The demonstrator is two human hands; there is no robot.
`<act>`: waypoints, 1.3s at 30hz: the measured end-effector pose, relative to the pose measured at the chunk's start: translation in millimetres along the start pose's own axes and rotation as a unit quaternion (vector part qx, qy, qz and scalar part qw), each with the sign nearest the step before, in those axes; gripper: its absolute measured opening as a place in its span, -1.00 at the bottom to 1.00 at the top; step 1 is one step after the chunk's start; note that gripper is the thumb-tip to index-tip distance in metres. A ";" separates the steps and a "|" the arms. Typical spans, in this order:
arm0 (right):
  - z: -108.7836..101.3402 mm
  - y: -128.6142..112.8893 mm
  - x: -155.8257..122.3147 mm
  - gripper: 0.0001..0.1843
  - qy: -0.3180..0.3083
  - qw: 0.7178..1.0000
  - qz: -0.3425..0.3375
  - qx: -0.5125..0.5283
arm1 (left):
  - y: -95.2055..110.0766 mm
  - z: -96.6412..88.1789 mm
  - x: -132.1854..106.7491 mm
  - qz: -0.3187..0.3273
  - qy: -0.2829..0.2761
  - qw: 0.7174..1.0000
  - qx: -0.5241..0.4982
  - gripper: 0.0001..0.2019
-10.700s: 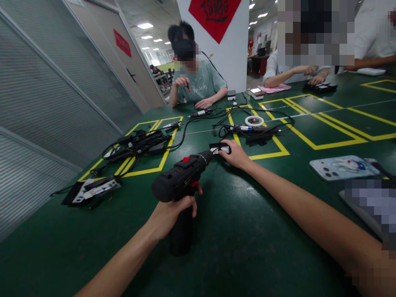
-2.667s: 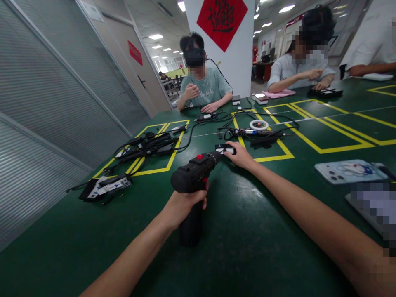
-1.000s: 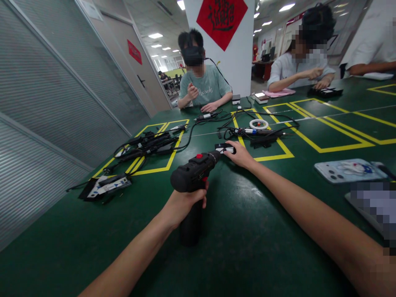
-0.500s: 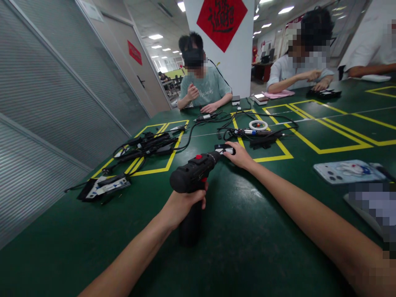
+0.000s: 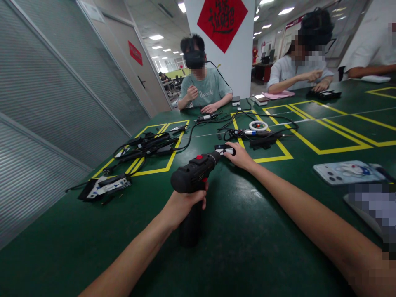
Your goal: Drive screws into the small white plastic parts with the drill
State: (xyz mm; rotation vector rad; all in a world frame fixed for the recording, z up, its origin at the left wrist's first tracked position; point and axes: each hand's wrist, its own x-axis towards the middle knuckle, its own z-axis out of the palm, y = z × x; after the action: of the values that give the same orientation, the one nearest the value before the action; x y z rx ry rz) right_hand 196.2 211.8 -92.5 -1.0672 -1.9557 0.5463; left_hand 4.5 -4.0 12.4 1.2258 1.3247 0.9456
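Green, yellow-taped bench [image 5: 253, 255]; left fingers [image 5: 197, 196] wrap the drill [image 5: 192, 175], right fingers [image 5: 233, 145] pinch a block [image 5: 224, 147] by its tip; pillar [image 5: 241, 66] beyond.

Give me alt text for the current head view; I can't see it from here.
The left grip holds a black power drill pointed at a small black-and-white block in the right grip, over a green table. Black cables lie beyond to the left, a phone to the right; a co-worker in a green T-shirt sits opposite.

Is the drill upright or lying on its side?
Upright: the drill has its body above the left hand, and its handle points down toward the table.
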 end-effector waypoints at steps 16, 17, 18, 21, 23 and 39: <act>1.6 1.7 1.2 -0.47 -0.002 1.000 -0.003 -0.002 | 0.0 -0.4 0.9 0.009 -0.004 1.000 0.002 -0.79; 1.2 1.2 1.1 -0.47 -0.002 1.000 -0.003 -0.003 | -0.1 -0.2 0.5 0.011 -0.003 1.000 0.001 -0.80; 0.9 0.7 1.0 -0.47 -0.002 1.000 -0.003 -0.004 | -0.1 0.0 0.1 0.012 -0.002 1.000 0.000 -0.81; -0.1 -0.8 0.6 -0.48 -0.002 1.000 -0.001 -0.003 | 0.2 0.0 -0.6 0.007 0.000 1.000 0.003 -0.80; -0.2 -1.2 0.3 -0.49 -0.001 1.000 0.001 -0.002 | 0.6 -0.3 -0.3 0.001 -0.002 1.000 0.008 -0.80; -0.2 -0.6 0.4 -0.48 -0.001 1.000 -0.001 -0.001 | 0.9 -0.5 0.5 0.007 -0.005 1.000 0.003 -0.80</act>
State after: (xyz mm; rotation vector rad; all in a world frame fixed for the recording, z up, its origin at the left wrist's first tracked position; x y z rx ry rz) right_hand 196.0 211.8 -91.8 -1.0658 -1.9588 0.5441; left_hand 4.2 -3.3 13.3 1.2445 1.3140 0.9434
